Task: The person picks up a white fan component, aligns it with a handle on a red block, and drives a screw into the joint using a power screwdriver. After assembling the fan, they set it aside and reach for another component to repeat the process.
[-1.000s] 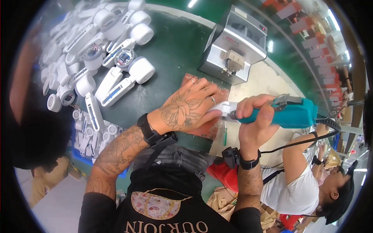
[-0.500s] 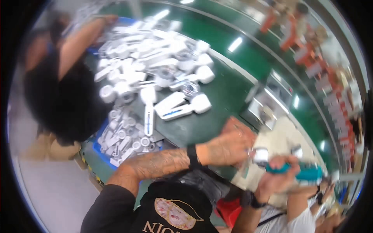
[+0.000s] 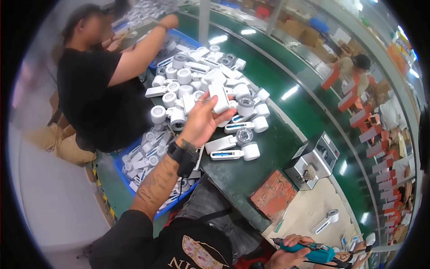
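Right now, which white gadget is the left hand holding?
The white gadget seen in front of the pile: the left hand's fingers grip it, while the pile's gadgets lie on the green table.

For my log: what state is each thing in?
Left hand: closed around white part
White part: held
Right hand: gripping teal driver
Teal driver: held; on or off, cannot tell
Reddish board: lying flat
Blue bin: filled with white pieces
Silver machine: upright
Lone white device: lying down

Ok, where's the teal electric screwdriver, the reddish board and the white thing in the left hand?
Teal electric screwdriver (image 3: 322,254): head view, on its body.
Reddish board (image 3: 274,195): head view, middle of its top.
White plastic piece (image 3: 218,96): head view, on its broad face.
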Demonstrator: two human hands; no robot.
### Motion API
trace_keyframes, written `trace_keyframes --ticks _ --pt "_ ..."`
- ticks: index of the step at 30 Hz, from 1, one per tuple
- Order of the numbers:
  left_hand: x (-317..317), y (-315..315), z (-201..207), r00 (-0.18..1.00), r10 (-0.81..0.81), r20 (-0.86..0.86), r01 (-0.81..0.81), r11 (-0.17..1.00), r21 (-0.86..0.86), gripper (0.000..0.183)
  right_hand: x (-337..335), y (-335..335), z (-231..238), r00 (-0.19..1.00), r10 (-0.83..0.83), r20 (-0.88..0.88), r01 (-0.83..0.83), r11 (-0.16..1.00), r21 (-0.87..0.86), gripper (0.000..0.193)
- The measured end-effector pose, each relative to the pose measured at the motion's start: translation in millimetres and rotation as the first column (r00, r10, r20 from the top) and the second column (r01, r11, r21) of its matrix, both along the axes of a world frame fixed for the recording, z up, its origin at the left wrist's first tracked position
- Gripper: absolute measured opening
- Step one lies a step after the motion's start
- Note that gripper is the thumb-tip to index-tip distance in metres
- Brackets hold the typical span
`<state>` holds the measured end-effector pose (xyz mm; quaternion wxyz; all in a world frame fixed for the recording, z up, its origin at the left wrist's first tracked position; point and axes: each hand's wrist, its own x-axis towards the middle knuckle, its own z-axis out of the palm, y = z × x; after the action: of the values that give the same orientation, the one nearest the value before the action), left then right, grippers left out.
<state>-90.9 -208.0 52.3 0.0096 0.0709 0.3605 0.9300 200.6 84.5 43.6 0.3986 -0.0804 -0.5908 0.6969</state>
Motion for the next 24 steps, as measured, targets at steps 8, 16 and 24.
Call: trace_keyframes --ticks 8,16,24 --pt "-45 -27 0 0.991 0.136 -0.013 -0.136 0.986 -0.099 0.035 -19 -5 -2 1.000 -0.002 0.028 0.003 0.999 -0.041 0.050" --pt "-129 -46 23 0.958 0.189 0.215 -0.224 0.963 0.149 0.040 -36 -5 -4 0.998 0.049 0.038 -0.046 0.994 -0.097 0.043" --pt "22 96 3 0.782 -0.623 -0.031 0.515 0.673 -0.531 0.028 -17 -8 -19 0.982 -0.164 0.096 0.162 0.987 0.021 0.048"
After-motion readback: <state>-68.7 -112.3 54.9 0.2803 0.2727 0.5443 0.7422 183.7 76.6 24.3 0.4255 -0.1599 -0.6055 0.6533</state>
